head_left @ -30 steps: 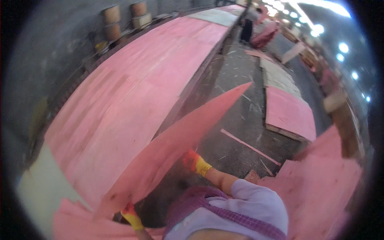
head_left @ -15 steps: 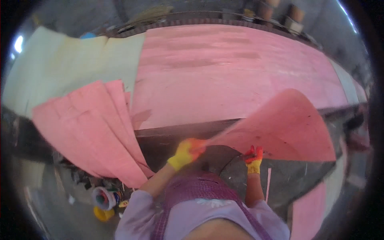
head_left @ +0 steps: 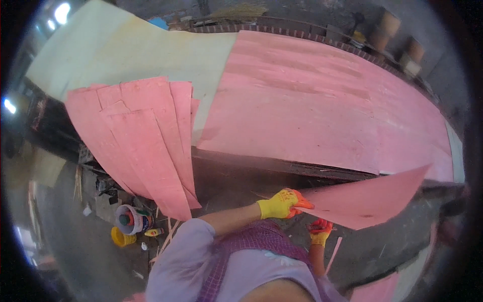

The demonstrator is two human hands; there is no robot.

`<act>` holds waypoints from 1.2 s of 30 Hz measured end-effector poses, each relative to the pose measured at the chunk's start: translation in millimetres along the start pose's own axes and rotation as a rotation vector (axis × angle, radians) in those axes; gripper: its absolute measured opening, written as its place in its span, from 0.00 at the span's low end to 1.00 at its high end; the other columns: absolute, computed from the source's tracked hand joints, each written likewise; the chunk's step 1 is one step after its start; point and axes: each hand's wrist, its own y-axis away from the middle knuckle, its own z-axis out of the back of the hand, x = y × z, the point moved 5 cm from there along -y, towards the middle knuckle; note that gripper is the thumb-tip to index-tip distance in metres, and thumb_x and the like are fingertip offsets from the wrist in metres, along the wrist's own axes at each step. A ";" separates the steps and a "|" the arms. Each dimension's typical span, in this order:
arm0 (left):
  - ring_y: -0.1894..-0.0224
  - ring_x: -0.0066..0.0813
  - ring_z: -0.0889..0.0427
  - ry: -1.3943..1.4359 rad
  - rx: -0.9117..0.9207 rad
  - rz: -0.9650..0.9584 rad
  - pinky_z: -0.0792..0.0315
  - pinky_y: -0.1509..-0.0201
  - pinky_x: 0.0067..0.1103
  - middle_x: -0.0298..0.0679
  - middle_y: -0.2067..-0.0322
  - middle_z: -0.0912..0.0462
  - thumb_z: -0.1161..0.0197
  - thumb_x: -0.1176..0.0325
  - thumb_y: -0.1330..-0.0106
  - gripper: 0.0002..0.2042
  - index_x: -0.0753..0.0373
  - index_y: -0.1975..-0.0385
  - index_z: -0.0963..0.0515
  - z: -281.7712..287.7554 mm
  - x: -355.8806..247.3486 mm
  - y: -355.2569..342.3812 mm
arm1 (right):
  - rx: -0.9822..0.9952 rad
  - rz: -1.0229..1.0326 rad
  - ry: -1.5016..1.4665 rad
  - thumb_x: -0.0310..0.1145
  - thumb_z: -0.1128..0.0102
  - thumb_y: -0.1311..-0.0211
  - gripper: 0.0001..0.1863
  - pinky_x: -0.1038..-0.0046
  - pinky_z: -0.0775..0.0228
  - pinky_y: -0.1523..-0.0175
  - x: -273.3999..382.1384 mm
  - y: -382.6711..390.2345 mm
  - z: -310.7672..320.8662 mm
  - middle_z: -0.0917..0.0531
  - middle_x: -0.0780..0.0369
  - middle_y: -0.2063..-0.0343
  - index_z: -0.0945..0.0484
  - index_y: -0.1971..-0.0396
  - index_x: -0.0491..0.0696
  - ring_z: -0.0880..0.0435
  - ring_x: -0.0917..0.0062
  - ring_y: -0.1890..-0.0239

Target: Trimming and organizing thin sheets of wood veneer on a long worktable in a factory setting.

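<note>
Head view: our pink sheet [head_left: 372, 197] just flattened from its arch, off the near edge of the long stack [head_left: 312, 110]; likely easier to steer. Left hand [head_left: 283, 203]: grip clamped on its left corner. Right hand [head_left: 320, 230]: by its lower edge, can't tell if pinching.

A pink sheet [head_left: 370, 201] hides part of the pink-topped stack [head_left: 297, 100] behind it; the frame's lower edge crops a lavender shirt [head_left: 176, 256]; contents [head_left: 126, 217] of a white bucket [head_left: 140, 227] are too small to identify.
</note>
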 end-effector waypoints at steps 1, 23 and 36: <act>0.59 0.44 0.24 0.014 0.013 0.032 0.31 0.56 0.34 0.40 0.60 0.20 0.42 0.71 0.49 0.18 0.54 0.55 0.23 8.4 -6.9 -7.3 | -0.090 -0.013 -0.042 0.51 0.48 0.42 0.22 0.79 0.44 0.80 -0.1 -10.4 18.2 0.37 0.70 0.90 0.37 0.90 0.56 0.38 0.78 0.87; 0.57 0.47 0.27 0.065 0.111 -0.129 0.34 0.55 0.35 0.41 0.61 0.23 0.42 0.67 0.52 0.23 0.53 0.51 0.26 7.7 -30.7 -57.2 | 0.241 -0.103 0.032 0.61 0.51 0.45 0.27 0.68 0.31 0.46 -36.1 -50.5 40.8 0.19 0.65 0.58 0.21 0.63 0.52 0.22 0.69 0.53; 0.53 0.39 0.28 0.291 0.331 -0.289 0.34 0.52 0.34 0.33 0.58 0.24 0.42 0.65 0.51 0.18 0.52 0.57 0.26 -26.4 -49.7 -119.8 | 0.199 0.071 0.019 0.52 0.55 0.38 0.29 0.65 0.37 0.42 7.2 -59.2 50.2 0.26 0.58 0.50 0.32 0.45 0.47 0.29 0.66 0.47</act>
